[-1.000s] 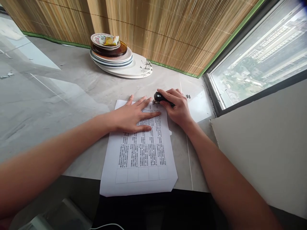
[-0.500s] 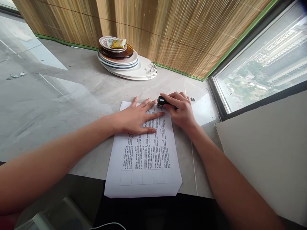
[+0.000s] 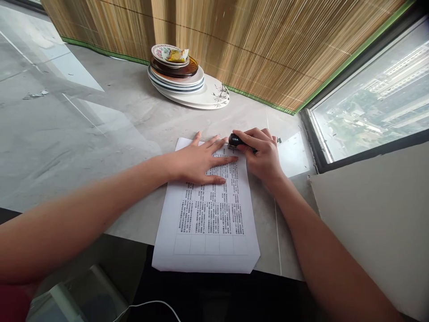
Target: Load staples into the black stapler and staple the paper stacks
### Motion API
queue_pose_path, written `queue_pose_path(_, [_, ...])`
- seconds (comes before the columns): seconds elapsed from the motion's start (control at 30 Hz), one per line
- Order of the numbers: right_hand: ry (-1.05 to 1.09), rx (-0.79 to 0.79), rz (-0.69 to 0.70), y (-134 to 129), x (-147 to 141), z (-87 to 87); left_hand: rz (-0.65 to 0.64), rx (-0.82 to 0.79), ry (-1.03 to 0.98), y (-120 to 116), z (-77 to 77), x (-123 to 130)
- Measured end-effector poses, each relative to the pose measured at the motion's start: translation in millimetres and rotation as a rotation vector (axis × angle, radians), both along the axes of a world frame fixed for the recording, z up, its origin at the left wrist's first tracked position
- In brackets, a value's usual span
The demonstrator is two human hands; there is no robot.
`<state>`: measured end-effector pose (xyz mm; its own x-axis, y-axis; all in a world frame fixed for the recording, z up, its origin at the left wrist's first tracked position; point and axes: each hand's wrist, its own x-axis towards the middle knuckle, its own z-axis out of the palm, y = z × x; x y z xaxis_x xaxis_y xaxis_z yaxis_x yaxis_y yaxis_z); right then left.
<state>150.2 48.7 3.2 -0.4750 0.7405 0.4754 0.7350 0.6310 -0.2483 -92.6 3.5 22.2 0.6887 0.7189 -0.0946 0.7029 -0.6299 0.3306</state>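
Observation:
A stack of white printed paper sheets (image 3: 208,223) lies on the grey stone counter (image 3: 100,134), its near edge hanging over the counter's front. My left hand (image 3: 197,161) presses flat on the upper part of the sheets, fingers spread. My right hand (image 3: 263,154) grips a small black stapler (image 3: 234,141) set on the paper's top right corner, fingers curled over it.
A pile of plates (image 3: 182,78) with a small patterned dish on top stands at the back against a bamboo blind (image 3: 234,40). A window (image 3: 372,103) is at the right, a pale board (image 3: 375,223) below it. A white cable (image 3: 147,306) runs below the counter edge.
The stapler's black body rose higher a second ago and now sits lower under my right hand's fingers. My left hand stays on the paper. The view has shifted left.

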Motion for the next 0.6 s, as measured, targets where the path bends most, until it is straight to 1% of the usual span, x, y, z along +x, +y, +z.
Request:
queue_pose_path(0.13, [0.022, -0.007, -0.034, -2.4, -2.9, 1.9, -0.009, 0.019, 0.018, -0.1, -1.8, 0.8])
queue_pose_path(0.6, [0.059, -0.018, -0.059, -3.8, -5.3, 2.1, -0.004, 0.021, -0.094, 1.3, -9.4, 0.5])
